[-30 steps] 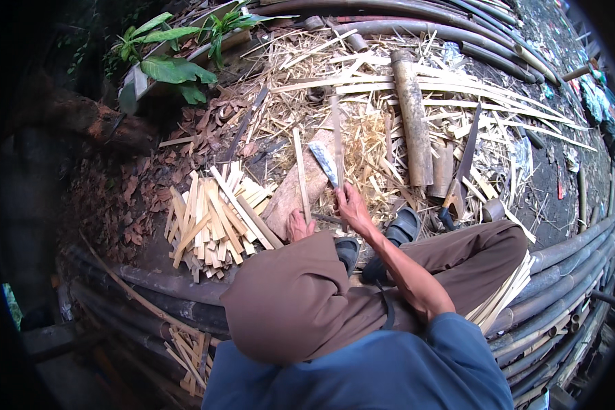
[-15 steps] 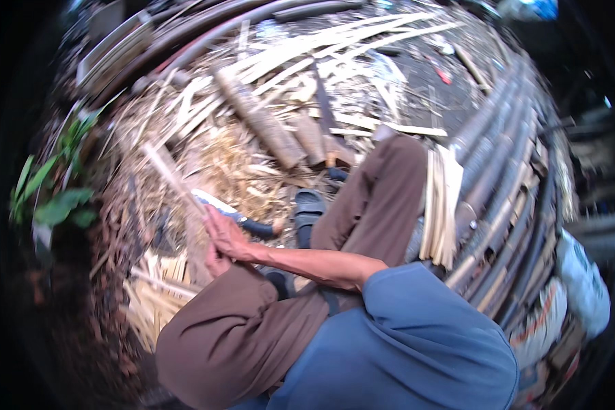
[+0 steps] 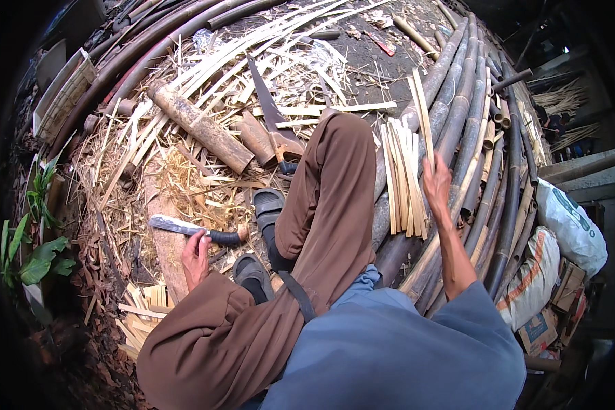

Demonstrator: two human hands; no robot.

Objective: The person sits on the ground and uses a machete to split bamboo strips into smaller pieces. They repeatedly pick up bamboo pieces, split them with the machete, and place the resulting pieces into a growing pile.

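Note:
At the right, my right hand [image 3: 436,181] is closed around the lower end of pale bamboo strips [image 3: 422,113], apparently two side by side. They stand just right of a bundle of similar strips [image 3: 402,181] leaning on the dark poles. My left hand [image 3: 195,260] is by my left knee, its fingertips pinched together over a knife [image 3: 174,225] where blade meets dark handle. Whether the fingers grip the blade or anything small I cannot tell. The knife lies across a wooden board [image 3: 165,254] beside shavings.
A handsaw [image 3: 270,102] leans by short bamboo pieces [image 3: 201,126] ahead of my legs. Long dark bamboo poles [image 3: 451,102] run along the right side. More cut strips [image 3: 143,307] lie at lower left, near a green plant [image 3: 41,260]. Filled sacks [image 3: 529,277] stand far right.
My hands have come apart from over the board at the left. My right hand has swung far right with bamboo, to the bundle; my left hand stays by the knife. The view has shifted.

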